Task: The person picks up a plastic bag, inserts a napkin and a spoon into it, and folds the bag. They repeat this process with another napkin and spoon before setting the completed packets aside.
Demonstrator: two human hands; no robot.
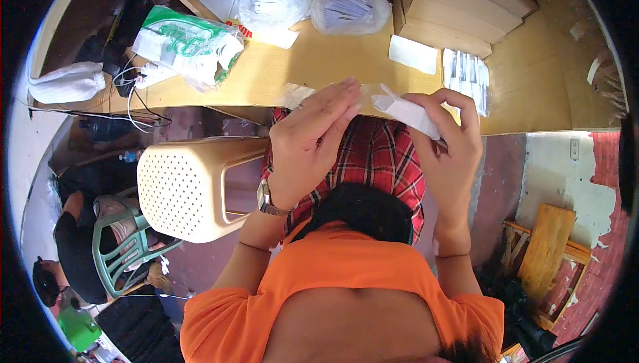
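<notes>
My right hand [447, 126] pinches a small white folded tissue-like packet [411, 114] between thumb and fingers, just over the table's front edge. Its near end is hidden by my fingers. My left hand [318, 125] is held with fingers stretched out and close together, beside the packet and apart from it. Nothing shows in the left hand, though its palm is turned from view. A strip of clear film or tape [296, 94] lies on the table edge by the left fingers. Beyond the right hand are a white card [413, 54] and clear packs with white contents [466, 76].
On the table [346, 63] stand two plastic-lined round tubs [274, 4], stacked cardboard boxes [459, 3] and a green-and-white plastic bag [190, 43]. Cables [136, 100] hang at the left edge. A cream stool [180, 190] stands left; a person sits on a green chair [123, 250].
</notes>
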